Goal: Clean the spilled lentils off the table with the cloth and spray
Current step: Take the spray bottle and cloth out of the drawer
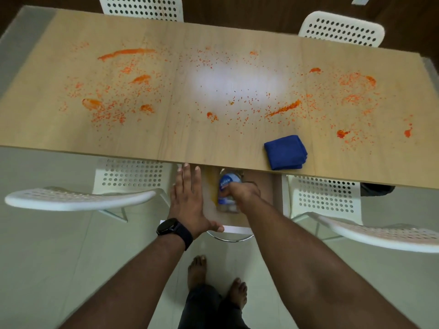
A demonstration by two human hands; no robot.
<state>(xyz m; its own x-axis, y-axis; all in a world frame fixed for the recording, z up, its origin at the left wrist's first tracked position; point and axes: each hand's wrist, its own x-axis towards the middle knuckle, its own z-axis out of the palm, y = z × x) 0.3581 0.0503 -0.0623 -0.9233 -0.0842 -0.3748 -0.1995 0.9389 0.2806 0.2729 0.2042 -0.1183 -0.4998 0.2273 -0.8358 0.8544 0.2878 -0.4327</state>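
Orange lentils (114, 91) lie scattered in smears and specks across the light wooden table (71, 134), left, middle and right. A folded blue cloth (285, 151) sits near the table's front edge, right of centre. Below that edge, my right hand (240, 192) grips a clear bottle with a blue label (225, 186), which stands on a small wooden surface under the table. My left hand (187, 198) is held flat with straight fingers just left of the bottle and holds nothing. A black watch is on my left wrist.
Two white perforated chairs (78, 198) (370, 231) stand at the near side, left and right of me. Another two chairs (142, 8) (342, 28) are at the far side. My bare feet (197, 271) are on the pale tiled floor.
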